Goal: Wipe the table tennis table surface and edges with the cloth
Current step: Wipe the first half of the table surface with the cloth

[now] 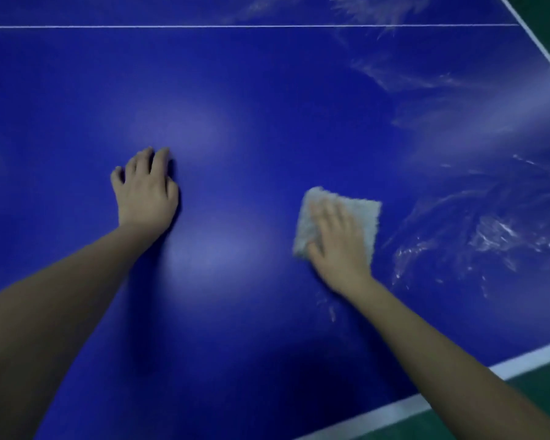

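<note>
Cloth lying flat under the right hand on the blue table

Cloth (364, 217), pale, fluffy and folded to a rough square, is lying flat on the blue table (267, 90), right of centre and nearer the table's near edge than its far part. The right hand (337, 246) is pressing down on it with fingers straight and slightly spread, palm over the cloth's lower middle. It is not clamping the cloth. The hand is hiding much of the cloth, leaving only the top, the right side and a strip on the left showing. The thumb is sitting at the cloth's left edge, and whether it is tucking under the fabric is hard to make out.

The left hand (145, 192) is resting on the bare table well to the left of the cloth, holding nothing, its fingers loosely bent with the tips touching the surface. Its thumb is hidden behind the hand. Both forearms are running out of the bottom of the view.

Whitish wet streaks (496, 233) are spreading over the table to the right of the cloth and up toward the far right corner, and their edges are blurring into the glare. A thin white line (235, 26) is crossing the table near the top. A white edge band (394, 408) is marking the near side at lower right, partly covered by the right forearm. Beyond it, green floor (537, 392) is showing. The table's left side is cut off.
</note>
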